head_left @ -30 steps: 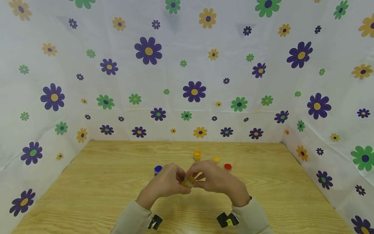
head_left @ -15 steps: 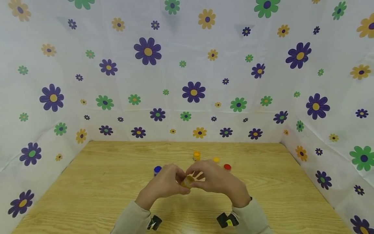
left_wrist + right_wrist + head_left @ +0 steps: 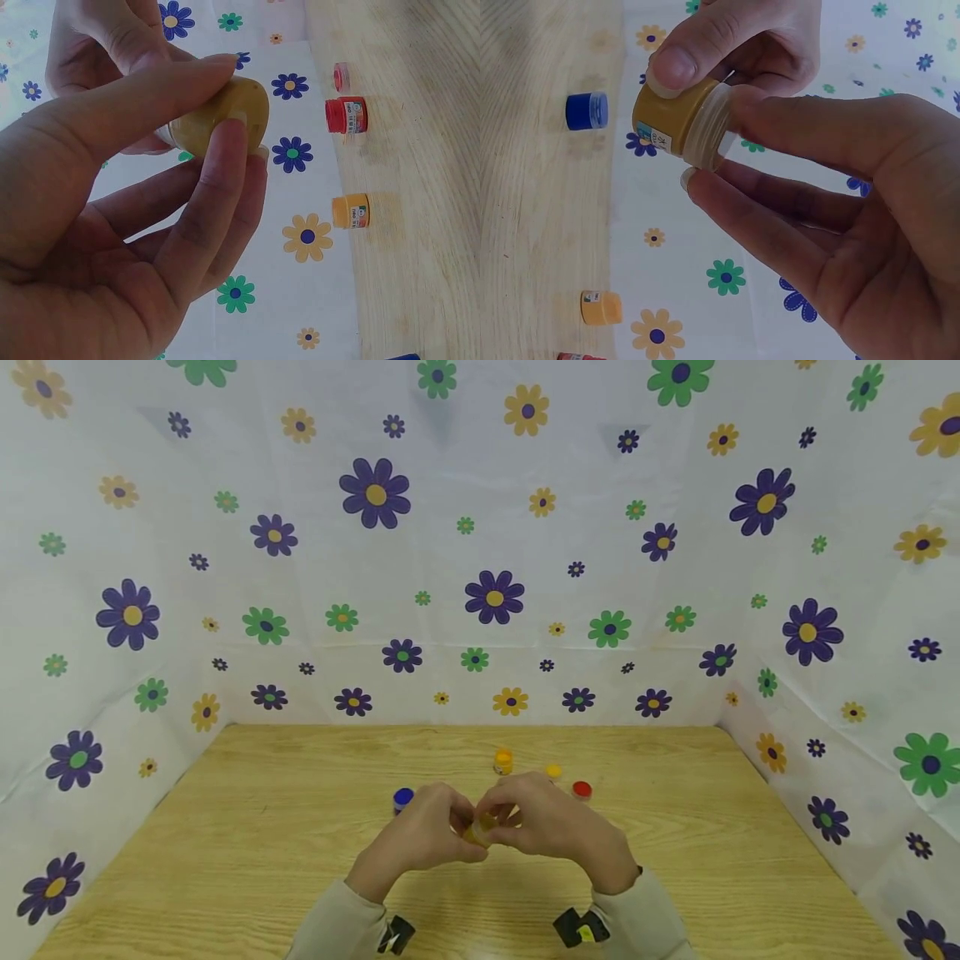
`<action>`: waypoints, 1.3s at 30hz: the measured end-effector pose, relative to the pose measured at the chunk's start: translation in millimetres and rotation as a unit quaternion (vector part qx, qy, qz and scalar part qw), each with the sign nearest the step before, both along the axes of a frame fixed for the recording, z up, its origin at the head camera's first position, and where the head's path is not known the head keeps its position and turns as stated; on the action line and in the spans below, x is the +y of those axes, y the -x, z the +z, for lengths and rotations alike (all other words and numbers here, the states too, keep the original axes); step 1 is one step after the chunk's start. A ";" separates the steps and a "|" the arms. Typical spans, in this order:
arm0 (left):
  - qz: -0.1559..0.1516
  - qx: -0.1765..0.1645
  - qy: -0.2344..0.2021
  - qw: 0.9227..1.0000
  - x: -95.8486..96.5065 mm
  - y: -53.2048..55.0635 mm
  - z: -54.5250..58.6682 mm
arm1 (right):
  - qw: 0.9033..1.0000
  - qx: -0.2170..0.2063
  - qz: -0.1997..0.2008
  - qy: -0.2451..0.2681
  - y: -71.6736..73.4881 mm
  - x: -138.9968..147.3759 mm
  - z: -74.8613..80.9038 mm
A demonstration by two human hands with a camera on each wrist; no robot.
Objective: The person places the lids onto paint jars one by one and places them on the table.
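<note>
A small mustard-yellow paint jar (image 3: 664,112) with a clear threaded end (image 3: 707,127) is held tilted in the air between both hands. My left hand (image 3: 425,831) grips its coloured body between thumb and fingers; the left wrist view shows the rounded base of the jar (image 3: 232,112). At the clear end, my right hand (image 3: 551,822) pinches with the thumb on one side and fingertips on the other. The right fingers partly cover that end.
On the wooden table (image 3: 262,843) stand a blue jar (image 3: 403,799), an orange-yellow jar (image 3: 503,762) and a red jar (image 3: 346,115). A flat yellow piece (image 3: 553,772) and a red-topped piece (image 3: 581,791) lie beyond my right hand. Flowered cloth walls (image 3: 480,552) enclose the table.
The right fingers have closed in on the jar's clear end, covering more of it. The left hand keeps its hold, and the view has shifted slightly.
</note>
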State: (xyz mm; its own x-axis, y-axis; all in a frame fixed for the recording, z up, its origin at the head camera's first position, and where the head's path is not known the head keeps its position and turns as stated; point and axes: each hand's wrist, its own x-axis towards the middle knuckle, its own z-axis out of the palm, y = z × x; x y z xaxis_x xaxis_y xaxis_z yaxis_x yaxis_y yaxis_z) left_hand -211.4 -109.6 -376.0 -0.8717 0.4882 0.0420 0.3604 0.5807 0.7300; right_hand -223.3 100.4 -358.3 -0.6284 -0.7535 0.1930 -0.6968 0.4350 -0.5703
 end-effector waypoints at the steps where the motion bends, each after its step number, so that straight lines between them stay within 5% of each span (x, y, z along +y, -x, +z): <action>1: 0.001 0.002 0.002 1.000 0.1 0.1 -0.1 | 1.000 0.003 -0.004 -0.003 0.2 -0.2 -0.1; 16: 0.010 0.005 0.012 1.000 -1.1 1.8 -0.6 | 1.000 -0.001 -0.018 -0.003 1.2 0.1 -0.2; 39: -0.002 -0.005 -0.001 1.000 -1.1 0.3 1.2 | 0.999 0.015 0.037 0.035 -1.4 -1.6 -0.3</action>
